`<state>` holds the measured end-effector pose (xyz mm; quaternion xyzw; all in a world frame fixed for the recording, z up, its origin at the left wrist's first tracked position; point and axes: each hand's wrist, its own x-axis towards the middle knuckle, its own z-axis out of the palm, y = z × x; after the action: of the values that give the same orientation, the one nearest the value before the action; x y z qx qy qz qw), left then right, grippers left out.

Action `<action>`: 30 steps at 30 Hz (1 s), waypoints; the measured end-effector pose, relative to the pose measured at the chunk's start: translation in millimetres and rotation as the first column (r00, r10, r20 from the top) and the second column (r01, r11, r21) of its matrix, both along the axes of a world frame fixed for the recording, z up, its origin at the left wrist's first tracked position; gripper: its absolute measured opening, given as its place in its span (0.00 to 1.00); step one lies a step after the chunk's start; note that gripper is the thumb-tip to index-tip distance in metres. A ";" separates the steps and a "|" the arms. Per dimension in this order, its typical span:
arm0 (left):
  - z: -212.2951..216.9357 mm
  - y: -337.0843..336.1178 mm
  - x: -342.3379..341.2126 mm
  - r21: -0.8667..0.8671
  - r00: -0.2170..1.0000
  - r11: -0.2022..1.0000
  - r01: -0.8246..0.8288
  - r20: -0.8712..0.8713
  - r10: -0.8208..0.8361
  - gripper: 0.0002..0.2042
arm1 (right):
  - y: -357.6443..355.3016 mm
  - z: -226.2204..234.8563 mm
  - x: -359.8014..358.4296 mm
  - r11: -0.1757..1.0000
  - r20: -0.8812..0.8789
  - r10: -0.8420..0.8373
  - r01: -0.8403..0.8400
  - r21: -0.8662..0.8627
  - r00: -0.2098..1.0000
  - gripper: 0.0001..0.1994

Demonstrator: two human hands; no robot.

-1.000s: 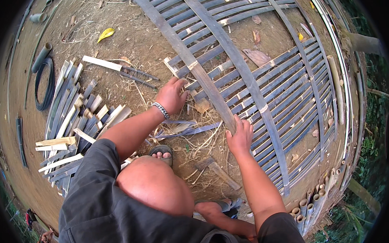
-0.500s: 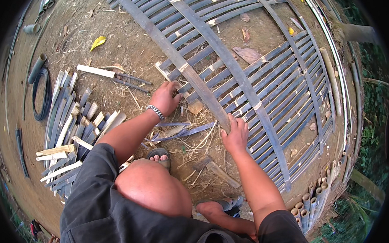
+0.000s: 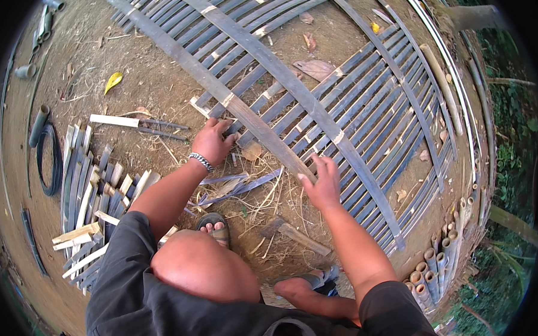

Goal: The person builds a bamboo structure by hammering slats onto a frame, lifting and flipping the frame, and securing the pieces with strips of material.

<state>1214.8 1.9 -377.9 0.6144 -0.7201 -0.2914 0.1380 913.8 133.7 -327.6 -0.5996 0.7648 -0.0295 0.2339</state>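
Note:
A lattice of split bamboo slats lies on the dirt, crossed by long bamboo strips. My left hand (image 3: 215, 143) is closed at the near end of a short bamboo slat (image 3: 235, 127), beside the nearest long strip. Its fingertips are partly hidden there. My right hand (image 3: 321, 183) has the near end of that long bamboo strip (image 3: 253, 120) between thumb and fingers, the fingers slightly raised and loosely bent. A second long strip (image 3: 311, 104) runs alongside, farther out. A hatchet-like tool with a wooden handle (image 3: 305, 238) lies on the ground below my right hand.
A heap of cut bamboo pieces (image 3: 91, 190) lies at left, near a coil of dark cord (image 3: 48, 158). Bamboo tubes (image 3: 433, 268) stand in a cluster at lower right. Purple-grey shavings (image 3: 244, 188) litter the dirt by my sandalled foot (image 3: 213, 227).
The view has shifted, so the lattice and the heap sit farther left in the picture. My right fingers have lifted and spread a little at the strip's end. My left hand stays at the slat.

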 end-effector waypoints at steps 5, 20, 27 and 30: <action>3.3 -4.3 3.7 -0.243 0.995 0.965 0.103 0.040 -0.096 0.22 | 7.6 -10.9 -74.5 0.963 -0.244 -0.258 0.227 -0.148 0.935 0.36; 43.5 -78.7 -57.9 0.118 0.768 0.855 0.505 0.390 -0.508 0.32 | 9.8 7.8 -147.6 0.993 -0.275 -0.063 0.087 0.076 0.959 0.42; 11.9 -102.0 -116.1 0.081 0.964 0.974 0.210 0.147 -0.220 0.28 | 15.6 -6.4 -149.1 0.996 -0.282 -0.084 0.084 -0.012 0.956 0.40; -10.8 -105.5 -121.9 0.031 0.988 0.993 0.117 0.094 -0.119 0.24 | 13.7 -9.2 -146.3 0.996 -0.273 -0.093 0.091 -0.019 0.958 0.40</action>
<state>1092.9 -103.5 -388.8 0.5857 -0.7573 -0.2782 0.0780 767.5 147.3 -336.8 -0.5624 0.8167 0.0404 0.1226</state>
